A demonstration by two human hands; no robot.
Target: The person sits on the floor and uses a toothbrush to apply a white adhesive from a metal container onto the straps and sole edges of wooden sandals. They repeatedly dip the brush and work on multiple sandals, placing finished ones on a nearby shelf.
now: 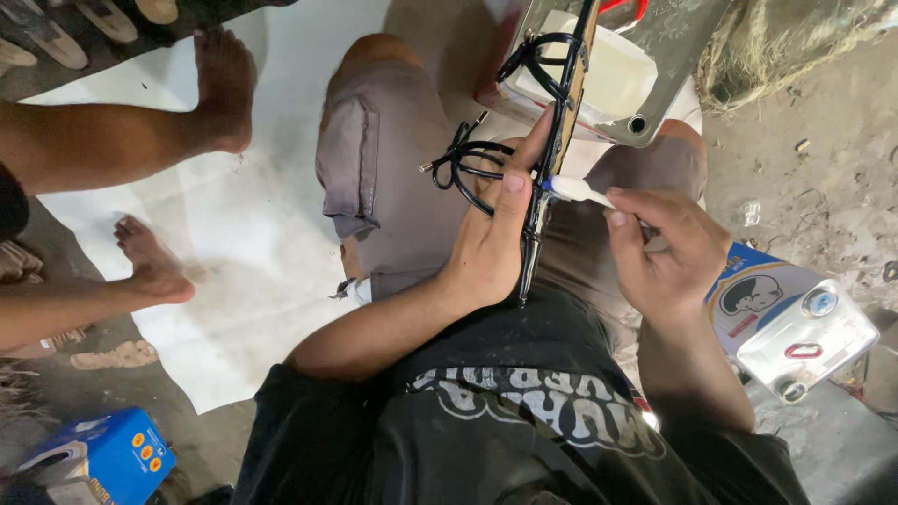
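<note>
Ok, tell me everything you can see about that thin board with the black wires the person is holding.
The thin brown board is seen edge-on, standing roughly upright over the person's lap. Glossy black wires loop from its left side, some tipped with metal ends. The left hand grips it, thumb pressed along its edge. The right hand holds a white-tipped tool against it.

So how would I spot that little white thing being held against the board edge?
Start at the person's lap, where the left hand grips a thin board edge-on, looped with black wires. The right hand pinches a small white tube whose tip meets the board's edge. It is the only pale, slim piece between the two hands.
</note>
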